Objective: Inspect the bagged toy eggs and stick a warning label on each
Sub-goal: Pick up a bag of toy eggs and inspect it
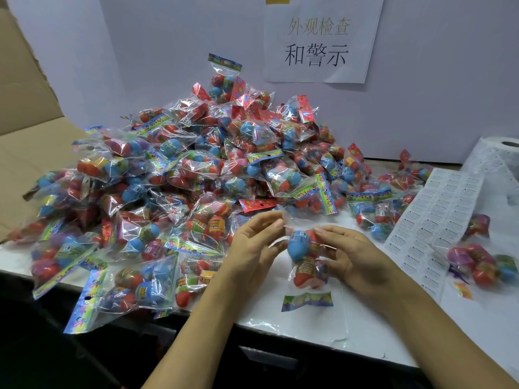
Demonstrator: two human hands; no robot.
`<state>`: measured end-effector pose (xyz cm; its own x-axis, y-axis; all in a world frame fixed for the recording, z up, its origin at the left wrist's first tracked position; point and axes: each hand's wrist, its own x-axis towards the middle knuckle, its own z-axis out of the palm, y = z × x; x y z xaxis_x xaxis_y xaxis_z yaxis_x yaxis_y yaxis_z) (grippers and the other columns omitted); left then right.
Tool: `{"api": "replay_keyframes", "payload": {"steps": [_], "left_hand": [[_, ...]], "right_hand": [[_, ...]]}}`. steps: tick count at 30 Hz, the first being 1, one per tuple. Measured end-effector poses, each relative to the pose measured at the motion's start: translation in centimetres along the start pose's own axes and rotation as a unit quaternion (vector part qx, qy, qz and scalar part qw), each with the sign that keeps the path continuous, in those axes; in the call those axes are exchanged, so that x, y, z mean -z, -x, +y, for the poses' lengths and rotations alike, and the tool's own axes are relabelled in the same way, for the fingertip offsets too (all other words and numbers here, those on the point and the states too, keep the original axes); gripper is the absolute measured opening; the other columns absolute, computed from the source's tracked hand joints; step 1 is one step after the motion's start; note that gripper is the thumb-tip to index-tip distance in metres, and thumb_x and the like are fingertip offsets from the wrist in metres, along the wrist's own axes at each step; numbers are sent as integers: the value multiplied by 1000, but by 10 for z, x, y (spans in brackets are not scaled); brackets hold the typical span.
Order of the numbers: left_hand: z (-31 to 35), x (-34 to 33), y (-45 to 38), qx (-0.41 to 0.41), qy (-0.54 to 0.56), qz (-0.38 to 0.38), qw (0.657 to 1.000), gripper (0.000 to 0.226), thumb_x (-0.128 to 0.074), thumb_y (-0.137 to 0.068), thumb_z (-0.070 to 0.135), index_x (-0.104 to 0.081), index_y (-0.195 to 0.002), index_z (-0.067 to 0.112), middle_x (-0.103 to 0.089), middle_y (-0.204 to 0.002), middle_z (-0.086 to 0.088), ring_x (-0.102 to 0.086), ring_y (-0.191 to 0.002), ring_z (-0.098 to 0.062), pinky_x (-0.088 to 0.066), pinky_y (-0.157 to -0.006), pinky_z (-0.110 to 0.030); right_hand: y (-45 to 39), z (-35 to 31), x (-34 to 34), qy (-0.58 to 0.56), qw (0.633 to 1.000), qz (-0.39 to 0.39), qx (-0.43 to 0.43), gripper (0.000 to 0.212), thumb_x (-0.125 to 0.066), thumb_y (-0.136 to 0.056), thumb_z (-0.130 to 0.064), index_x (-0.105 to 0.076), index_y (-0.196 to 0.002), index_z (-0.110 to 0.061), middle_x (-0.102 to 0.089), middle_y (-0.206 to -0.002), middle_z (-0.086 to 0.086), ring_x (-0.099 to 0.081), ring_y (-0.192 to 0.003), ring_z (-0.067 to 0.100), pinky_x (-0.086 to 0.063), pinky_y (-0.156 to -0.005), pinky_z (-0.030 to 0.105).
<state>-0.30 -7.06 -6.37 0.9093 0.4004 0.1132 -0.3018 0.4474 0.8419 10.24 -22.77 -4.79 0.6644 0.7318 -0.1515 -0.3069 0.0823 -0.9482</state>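
Bagged toy eggs [307, 255], one clear packet held upside down just above the near edge of the white table [280, 318], its printed header strip [307, 301] hanging lowest. Inside show a blue egg and red ones, packed close. The packet looks light; the film is thin, glossy and probably slippery, so it would crumple rather than resist, while the hard eggs shift within it. A sound hold is likely across the eggs themselves or on the stiffer header, leaving a flat patch of film free for a label.

Left hand [252, 242]: fingers gently curved, thumb and fingertips pinching the loose film at the packet's upper left. Right hand [354, 254]: fingers curled round the right side of the packet, thumb on the front over the eggs. The hands sit near each other with the packet between them; neither holds a label.

Behind lies a large heap of similar packets [182, 178]. The sheet of warning labels [438, 220] lies to the right, near the right hand.
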Motion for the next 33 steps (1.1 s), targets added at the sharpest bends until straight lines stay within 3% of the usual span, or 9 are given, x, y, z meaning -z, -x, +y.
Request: {"api": "replay_keyframes", "payload": {"steps": [3, 6, 9, 11, 14, 17, 23, 26, 33], "left_hand": [[-7, -1, 0, 9, -90, 1, 996, 57, -82, -73, 16, -67, -127, 24, -63, -136, -7, -60, -125, -28, -53, -103, -50], [-11, -6, 4, 20, -135, -58, 989, 49, -81, -71, 31, -73, -119, 23, -65, -137, -8, -58, -128, -31, -42, -109, -62], [-11, -8, 6, 1, -136, -57, 989, 8, -80, -77, 23, -76, -85, 23, -70, -128, -9, -66, -114, -28, -50, -102, -52], [-10, -7, 5, -13, -122, -39, 992, 9, -74, -83, 14, -71, -78, 21, -74, -117, -13, -70, -100, -27, -58, -89, -39], [-8, -6, 4, -28, -107, 0, 994, 12, -77, -80, 15, -69, -84, 23, -73, -87, -7, -67, -75, -20, -57, -67, -30], [-7, -2, 4, -22, -108, 22, 994, 34, -84, -75, 19, -67, -103, 25, -70, -80, -6, -67, -76, -22, -55, -64, -30], [-6, -2, 5, -19, -145, 40, 989, 34, -93, -66, 36, -70, -84, 20, -65, -81, -15, -61, -75, -26, -51, -69, -35], [-4, -1, 4, -19, -148, 41, 988, 27, -90, -73, 33, -67, -74, 18, -60, -80, -18, -57, -75, -27, -50, -69, -33], [1, -3, 5, -4, -49, 83, 995, 14, -77, -79, 26, -82, -86, 14, -78, -100, -13, -72, -87, -18, -59, -74, -29]], "right_hand": [[1, 2, 0, -23, 999, -27, -13, 30, -68, -80, -17, -75, -101, 3, -71, -93, 19, -65, -73, 23, -51, -59, 30], [2, 6, -2, -26, 999, -44, -14, 16, -70, -73, -9, -78, -85, -2, -69, -76, 18, -64, -62, 21, -53, -57, 28], [-1, 3, -4, 72, 997, 6, 12, 8, -71, -78, -1, -73, -85, -2, -69, -69, 14, -66, -57, 18, -55, -52, 26], [-6, -2, -1, 136, 988, 50, 48, 9, -66, -89, 1, -70, -90, -7, -70, -72, 1, -67, -64, 8, -51, -54, 13], [-7, -4, 4, 60, 993, 82, 54, 31, -65, -87, -39, -75, -95, -10, -74, -82, 1, -70, -79, 13, -56, -63, 20], [-1, -4, 6, 5, 996, 56, 63, 53, -66, -74, -66, -80, -91, -18, -75, -90, 3, -72, -85, 14, -58, -68, 31], [4, 2, -5, 134, 978, 54, 154, 32, -81, -62, -45, -78, -82, -20, -74, -80, 4, -68, -74, 12, -53, -56, 24], [3, 2, -3, 118, 982, 47, 141, 28, -84, -58, -44, -76, -74, -22, -72, -75, 1, -66, -69, 9, -51, -55, 22], [1, -3, -1, 44, 993, 54, 96, 21, -83, -57, -37, -72, -67, -22, -64, -69, 3, -61, -65, 14, -51, -54, 25]]}}
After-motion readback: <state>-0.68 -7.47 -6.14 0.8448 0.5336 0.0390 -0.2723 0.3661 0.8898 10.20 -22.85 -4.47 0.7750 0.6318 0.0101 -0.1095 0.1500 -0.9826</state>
